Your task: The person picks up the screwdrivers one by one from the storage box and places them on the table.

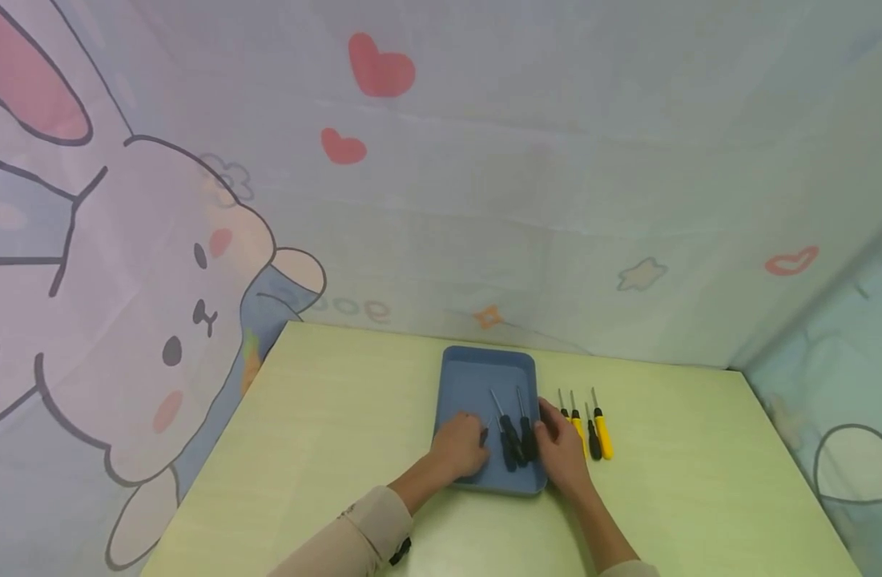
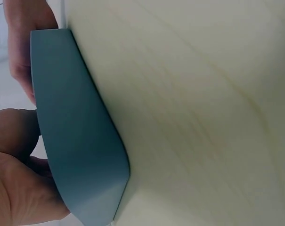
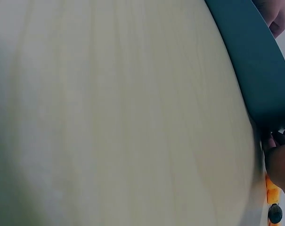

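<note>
A shallow blue-grey tray stands on the table, with several black-handled screwdrivers lying in its right half. My left hand reaches over the tray's left side and pinches a small dark-handled screwdriver, whose thin shaft points up and away; most of its handle is hidden by the fingers. On the opposite side, my right hand holds the tray's right wall, thumb at the rim and fingers outside. The left wrist view shows the tray's outer wall with the left hand behind it.
Right of the tray, several screwdrivers lie in a row, among them a yellow-and-black one and a black one; my right hand partly covers the row. The pale table meets a printed cloth backdrop at its far edge.
</note>
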A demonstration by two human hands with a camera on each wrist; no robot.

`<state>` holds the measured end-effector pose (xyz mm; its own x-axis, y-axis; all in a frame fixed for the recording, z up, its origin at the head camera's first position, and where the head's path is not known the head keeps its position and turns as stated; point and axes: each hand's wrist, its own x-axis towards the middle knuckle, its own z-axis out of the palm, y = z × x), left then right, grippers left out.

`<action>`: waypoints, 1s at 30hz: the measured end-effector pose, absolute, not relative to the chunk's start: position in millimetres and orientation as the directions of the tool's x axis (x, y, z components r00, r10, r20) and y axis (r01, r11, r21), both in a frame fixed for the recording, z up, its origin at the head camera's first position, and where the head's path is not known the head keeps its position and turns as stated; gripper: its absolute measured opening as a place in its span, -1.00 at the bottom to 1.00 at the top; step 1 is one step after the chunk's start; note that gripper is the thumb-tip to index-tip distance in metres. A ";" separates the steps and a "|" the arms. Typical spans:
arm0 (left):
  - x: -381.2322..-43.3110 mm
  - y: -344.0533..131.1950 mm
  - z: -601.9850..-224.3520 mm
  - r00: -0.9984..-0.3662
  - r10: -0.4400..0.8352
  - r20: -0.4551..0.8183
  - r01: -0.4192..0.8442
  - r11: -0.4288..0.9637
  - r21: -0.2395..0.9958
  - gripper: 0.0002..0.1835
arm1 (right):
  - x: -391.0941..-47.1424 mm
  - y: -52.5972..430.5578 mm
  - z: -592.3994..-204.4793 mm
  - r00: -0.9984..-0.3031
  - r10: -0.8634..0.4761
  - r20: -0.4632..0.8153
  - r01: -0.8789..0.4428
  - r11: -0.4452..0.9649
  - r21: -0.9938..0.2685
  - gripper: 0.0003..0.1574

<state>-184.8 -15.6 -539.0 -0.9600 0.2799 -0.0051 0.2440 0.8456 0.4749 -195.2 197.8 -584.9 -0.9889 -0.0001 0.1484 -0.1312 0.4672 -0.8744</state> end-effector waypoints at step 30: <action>-191.8 -47.2 -494.6 -0.950 0.312 -0.032 0.225 0.750 0.622 -0.67 | -194.2 199.7 -584.3 -0.993 -0.028 0.117 -0.118 0.433 -0.894 -0.40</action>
<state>-191.8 -47.2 -494.6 -0.9497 0.3116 -0.0317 0.2254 0.7502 0.6216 -194.2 199.7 -584.3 -0.9927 -0.0277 0.1172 -0.1176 0.4332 -0.8936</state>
